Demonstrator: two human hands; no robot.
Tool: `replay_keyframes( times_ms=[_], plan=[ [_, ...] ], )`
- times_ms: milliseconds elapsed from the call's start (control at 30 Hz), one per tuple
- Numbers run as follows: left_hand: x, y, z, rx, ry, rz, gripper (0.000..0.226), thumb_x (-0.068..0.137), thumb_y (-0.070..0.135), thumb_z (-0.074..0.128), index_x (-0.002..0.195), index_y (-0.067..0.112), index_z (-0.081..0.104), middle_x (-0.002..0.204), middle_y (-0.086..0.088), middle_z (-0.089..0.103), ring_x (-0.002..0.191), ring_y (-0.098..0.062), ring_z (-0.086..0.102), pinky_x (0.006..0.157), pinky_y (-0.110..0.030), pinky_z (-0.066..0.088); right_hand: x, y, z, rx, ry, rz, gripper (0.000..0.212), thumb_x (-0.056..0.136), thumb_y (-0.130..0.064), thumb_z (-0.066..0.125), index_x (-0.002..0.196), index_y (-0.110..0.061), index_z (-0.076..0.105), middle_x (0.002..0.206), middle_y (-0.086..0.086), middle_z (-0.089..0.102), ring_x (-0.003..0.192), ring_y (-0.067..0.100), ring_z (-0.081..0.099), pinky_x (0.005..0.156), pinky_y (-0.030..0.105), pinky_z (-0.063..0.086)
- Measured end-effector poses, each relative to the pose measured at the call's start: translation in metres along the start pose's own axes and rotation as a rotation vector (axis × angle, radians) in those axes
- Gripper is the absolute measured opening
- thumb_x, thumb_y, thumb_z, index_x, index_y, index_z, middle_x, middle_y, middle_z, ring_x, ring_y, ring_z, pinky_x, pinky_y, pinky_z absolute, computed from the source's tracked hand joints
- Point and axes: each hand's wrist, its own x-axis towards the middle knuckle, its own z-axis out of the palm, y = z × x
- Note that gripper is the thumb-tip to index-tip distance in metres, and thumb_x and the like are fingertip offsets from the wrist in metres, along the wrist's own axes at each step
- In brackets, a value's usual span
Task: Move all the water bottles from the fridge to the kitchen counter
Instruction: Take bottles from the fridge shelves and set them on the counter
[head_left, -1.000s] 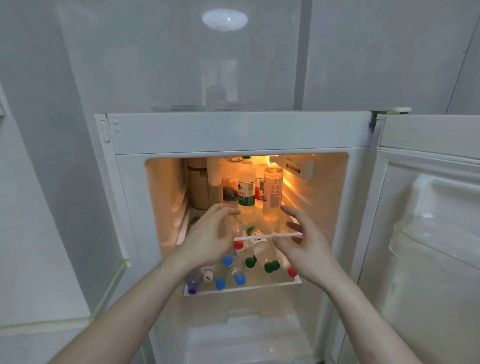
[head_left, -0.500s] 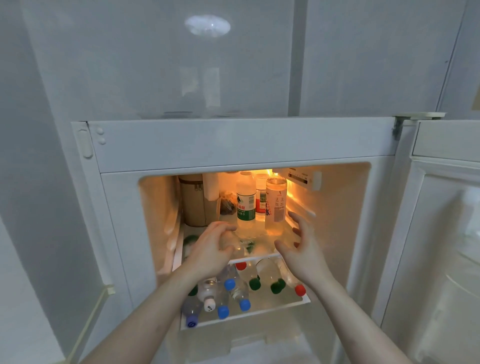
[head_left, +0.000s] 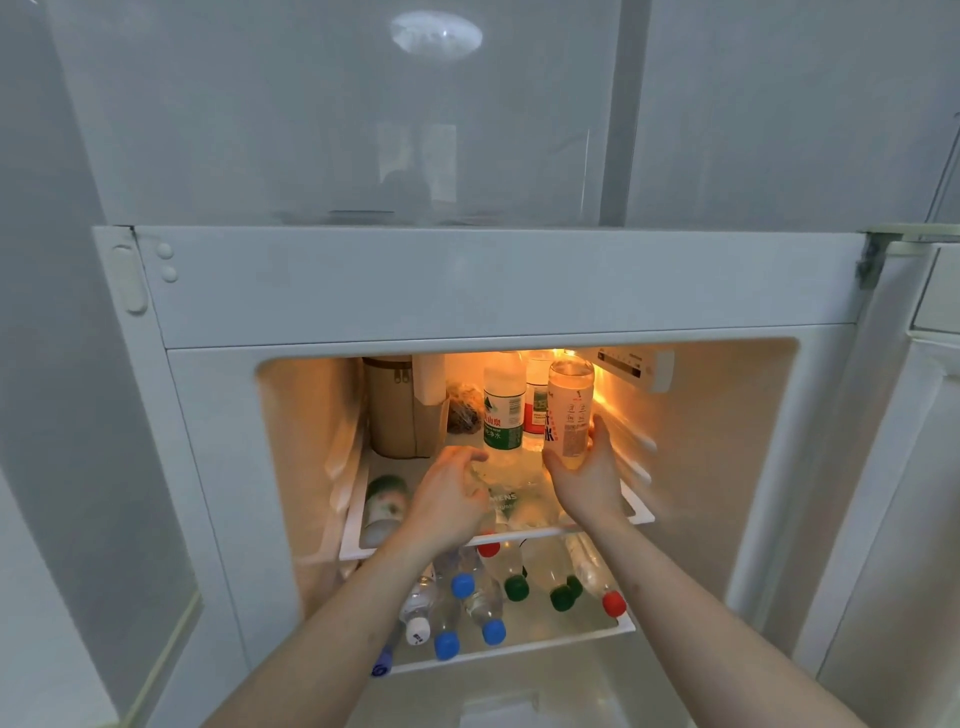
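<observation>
The fridge (head_left: 493, 280) stands open and lit inside. On its upper shelf (head_left: 640, 515) stand a green-labelled water bottle (head_left: 503, 410), a red-labelled bottle (head_left: 537, 405) behind it, and a white-labelled bottle (head_left: 569, 410). My right hand (head_left: 587, 480) is wrapped around the base of the white-labelled bottle. My left hand (head_left: 451, 496) is beside the base of the green-labelled bottle with fingers curved and apart. Several bottles with blue (head_left: 462, 586), green (head_left: 516, 590) and red (head_left: 614, 604) caps lie on the lower shelf (head_left: 519, 650), partly hidden by my arms.
At the back left of the upper shelf stand a beige cylindrical container (head_left: 395, 410), a white carton (head_left: 431, 379) and a small dark bag (head_left: 465, 408). A green-and-white cup (head_left: 384, 504) lies at the shelf's left. The fridge door (head_left: 930, 467) hangs open on the right.
Both hands have reached deeper onto the upper shelf. The right hand has closed around the white-labelled bottle. The view has moved closer to the fridge.
</observation>
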Motion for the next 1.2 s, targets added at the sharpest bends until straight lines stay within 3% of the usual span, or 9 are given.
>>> replay_keyframes(
  times_ms=[200, 333, 500, 600, 667, 733, 867, 1067, 1200],
  plan=[
    [0.031, 0.012, 0.011, -0.084, 0.09, -0.026, 0.07, 0.089, 0.023, 0.07, 0.149, 0.031, 0.035, 0.149, 0.006, 0.048, 0.128, -0.017, 0.055, 0.109, -0.046, 0.05, 0.013, 0.022, 0.016, -0.007, 0.017, 0.04, 0.067, 0.096, -0.034, 0.071, 0.153, -0.032, 0.036, 0.15, -0.002, 0.057, 0.135, 0.027, 0.057, 0.108, 0.05, 0.05],
    [0.053, 0.026, 0.02, -0.167, 0.186, -0.04, 0.069, 0.091, 0.02, 0.073, 0.149, 0.027, 0.036, 0.149, 0.004, 0.045, 0.135, -0.017, 0.047, 0.111, -0.033, 0.041, 0.015, 0.031, 0.018, -0.012, 0.022, 0.011, 0.062, 0.1, -0.033, 0.067, 0.153, -0.03, 0.036, 0.152, -0.002, 0.054, 0.138, 0.025, 0.055, 0.11, 0.047, 0.047],
    [0.082, 0.042, 0.029, -0.227, 0.235, -0.058, 0.077, 0.096, 0.024, 0.071, 0.158, 0.02, 0.024, 0.155, 0.002, 0.039, 0.137, -0.016, 0.042, 0.103, -0.029, 0.038, 0.019, 0.041, 0.018, -0.028, 0.064, -0.009, 0.063, 0.096, -0.038, 0.071, 0.15, -0.031, 0.04, 0.145, -0.002, 0.055, 0.132, 0.021, 0.056, 0.106, 0.044, 0.051],
    [0.098, 0.039, 0.029, -0.246, 0.239, -0.075, 0.08, 0.097, 0.031, 0.071, 0.158, 0.021, 0.021, 0.159, 0.0, 0.036, 0.144, -0.021, 0.038, 0.11, -0.035, 0.039, 0.019, 0.043, 0.018, -0.047, 0.053, -0.012, 0.064, 0.096, -0.04, 0.07, 0.152, -0.032, 0.038, 0.148, -0.002, 0.053, 0.134, 0.022, 0.055, 0.106, 0.043, 0.051],
    [0.104, 0.035, 0.031, -0.245, 0.211, -0.1, 0.08, 0.095, 0.039, 0.072, 0.156, 0.021, 0.023, 0.155, -0.002, 0.043, 0.141, -0.025, 0.045, 0.109, -0.041, 0.046, 0.02, 0.044, 0.018, -0.04, 0.031, -0.011, 0.064, 0.098, -0.039, 0.068, 0.153, -0.033, 0.036, 0.151, -0.002, 0.051, 0.136, 0.022, 0.054, 0.109, 0.043, 0.048],
    [0.106, 0.033, 0.033, -0.236, 0.199, -0.124, 0.075, 0.093, 0.044, 0.073, 0.151, 0.02, 0.031, 0.144, 0.0, 0.053, 0.131, -0.023, 0.055, 0.097, -0.036, 0.052, 0.019, 0.044, 0.017, -0.035, 0.011, -0.019, 0.063, 0.1, -0.038, 0.067, 0.153, -0.033, 0.034, 0.153, -0.003, 0.051, 0.138, 0.023, 0.053, 0.11, 0.042, 0.047],
    [0.106, 0.031, 0.034, -0.164, 0.251, -0.104, 0.067, 0.091, 0.047, 0.074, 0.145, 0.02, 0.043, 0.136, 0.0, 0.055, 0.125, -0.021, 0.055, 0.087, -0.03, 0.047, 0.018, 0.043, 0.016, -0.033, -0.013, -0.004, 0.062, 0.102, -0.037, 0.064, 0.154, -0.031, 0.032, 0.155, -0.003, 0.051, 0.14, 0.025, 0.053, 0.111, 0.043, 0.047],
    [0.096, 0.034, 0.029, -0.101, 0.25, -0.093, 0.067, 0.092, 0.044, 0.075, 0.145, 0.018, 0.044, 0.142, -0.001, 0.048, 0.132, -0.021, 0.044, 0.095, -0.026, 0.032, 0.022, 0.045, 0.014, -0.048, -0.045, 0.0, 0.063, 0.103, -0.038, 0.062, 0.155, -0.031, 0.029, 0.156, -0.002, 0.049, 0.142, 0.026, 0.051, 0.112, 0.046, 0.046],
    [0.087, 0.03, 0.029, -0.114, 0.224, -0.071, 0.07, 0.09, 0.047, 0.076, 0.147, 0.027, 0.04, 0.145, 0.003, 0.047, 0.135, -0.021, 0.047, 0.101, -0.032, 0.042, 0.022, 0.045, 0.015, -0.035, -0.032, -0.009, 0.061, 0.101, -0.037, 0.064, 0.152, -0.031, 0.032, 0.153, -0.002, 0.052, 0.138, 0.026, 0.054, 0.11, 0.045, 0.047]
  ],
)
